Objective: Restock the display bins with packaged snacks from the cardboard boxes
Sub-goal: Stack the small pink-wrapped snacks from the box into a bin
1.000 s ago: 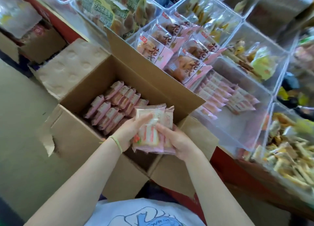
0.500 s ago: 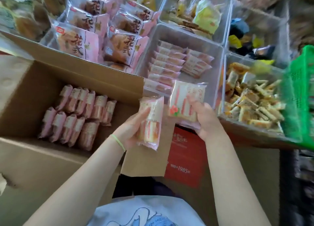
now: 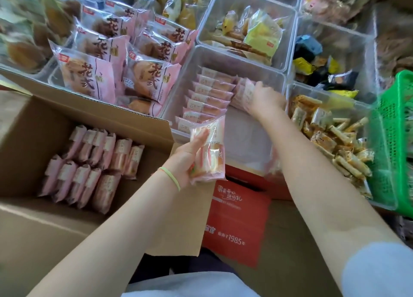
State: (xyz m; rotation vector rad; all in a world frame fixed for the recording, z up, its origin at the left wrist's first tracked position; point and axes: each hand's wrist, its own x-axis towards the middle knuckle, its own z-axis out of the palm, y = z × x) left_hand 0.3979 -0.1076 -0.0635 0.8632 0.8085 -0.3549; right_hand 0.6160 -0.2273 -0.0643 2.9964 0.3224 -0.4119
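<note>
An open cardboard box at the lower left holds two rows of pink snack packs. My left hand grips one pink snack pack above the box's right flap. My right hand reaches into the clear display bin and presses a pink pack against the short stack at the bin's right side. A row of the same packs lines the bin's left half. The bin's near half shows bare floor.
Large pink bread packs fill the bin to the left. A bin of small golden sticks sits to the right, a green basket beyond it. Yellow snacks are behind. A red carton stands below the bins.
My right hand has carried its pack forward from the bin's front edge into the bin. My left hand holds its pack in about the same place. The view has tilted towards the bins.
</note>
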